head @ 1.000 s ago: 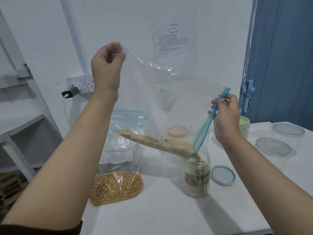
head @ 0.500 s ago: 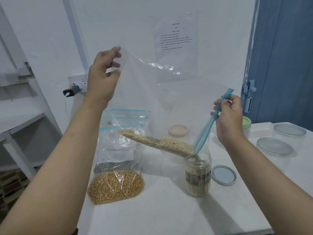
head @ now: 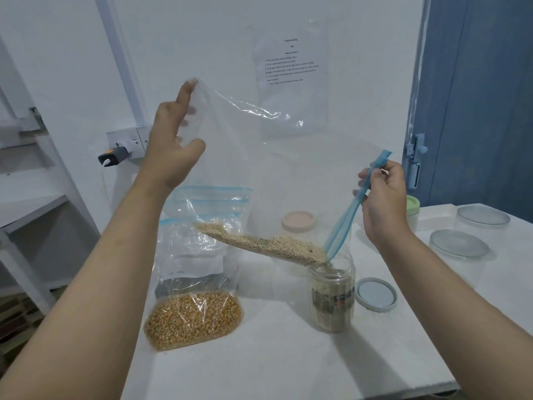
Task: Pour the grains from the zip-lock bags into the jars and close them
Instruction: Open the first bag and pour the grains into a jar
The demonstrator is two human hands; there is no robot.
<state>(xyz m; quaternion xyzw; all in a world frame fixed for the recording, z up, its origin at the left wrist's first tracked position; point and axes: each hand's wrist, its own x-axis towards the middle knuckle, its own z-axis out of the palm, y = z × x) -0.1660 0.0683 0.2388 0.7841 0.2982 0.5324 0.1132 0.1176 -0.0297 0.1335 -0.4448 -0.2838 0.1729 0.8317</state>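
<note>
At the upper left of the frame the left hand (head: 173, 140) has changed its hold: one second ago its fingers were curled tight on the bottom corner of the zip-lock bag (head: 259, 168), and now they are spread and nearly straight, with only the fingertips touching the plastic at the top corner. I judge that the person is moving the hold along the bag, maybe to lift the bottom higher so the remaining grains slide down. With such a loose contact the bag could sag and the flow could stop or miss the jar.

At the right of the frame the right hand (head: 380, 197) pinches the blue zip strip (head: 343, 226) between thumb and curled fingers, as it did before, and keeps the mouth of the bag directed down.

The pale grains (head: 259, 243) lie in a narrow band along the lower edge of the bag, in the middle of the frame, and fall from its corner into the open jar (head: 331, 298) just under it. The jar looks well filled, but its label hides the exact level. Its lid (head: 375, 294) lies flat on the white table (head: 288, 356), just to the right of the jar, so the closing is not yet done.

At the lower left a second zip-lock bag (head: 196, 284) stands on the table with yellow corn kernels (head: 193, 321) in its bottom, and at least one more bag stands behind it. Further back stand a jar with a pink lid (head: 298, 222) and one with a green lid (head: 413, 204); what is in them I cannot tell
</note>
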